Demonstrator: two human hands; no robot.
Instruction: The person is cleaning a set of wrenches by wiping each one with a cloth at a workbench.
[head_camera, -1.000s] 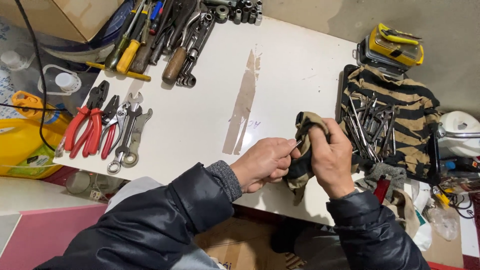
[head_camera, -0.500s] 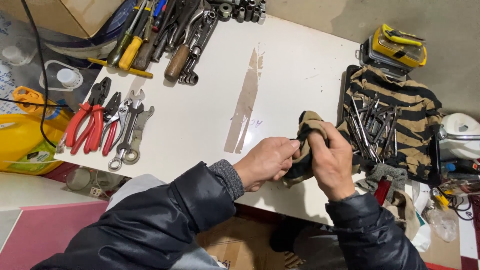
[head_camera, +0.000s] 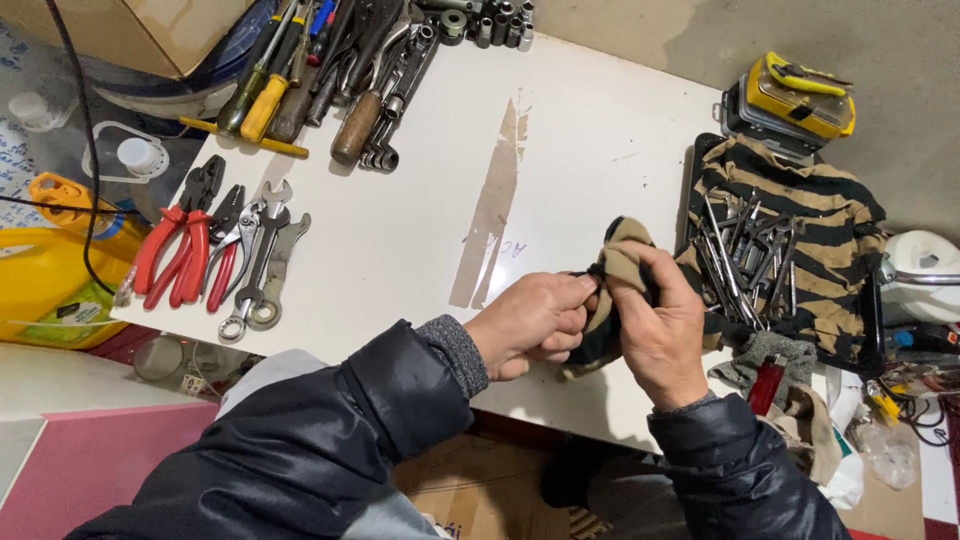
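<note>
Gripping one striped rag (head_camera: 622, 262): two hands, left hand (head_camera: 530, 322) and right hand (head_camera: 662, 325).

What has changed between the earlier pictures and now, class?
The metal tool tip seen earlier between the hands is now hidden as the right hand has pushed the striped rag up against the left hand. Both hands keep their grip; the pliers and pile of wrenches stayed put.

red pliers (head_camera: 172, 247), wrenches (head_camera: 258, 262), yellow case (head_camera: 797, 88)
</note>
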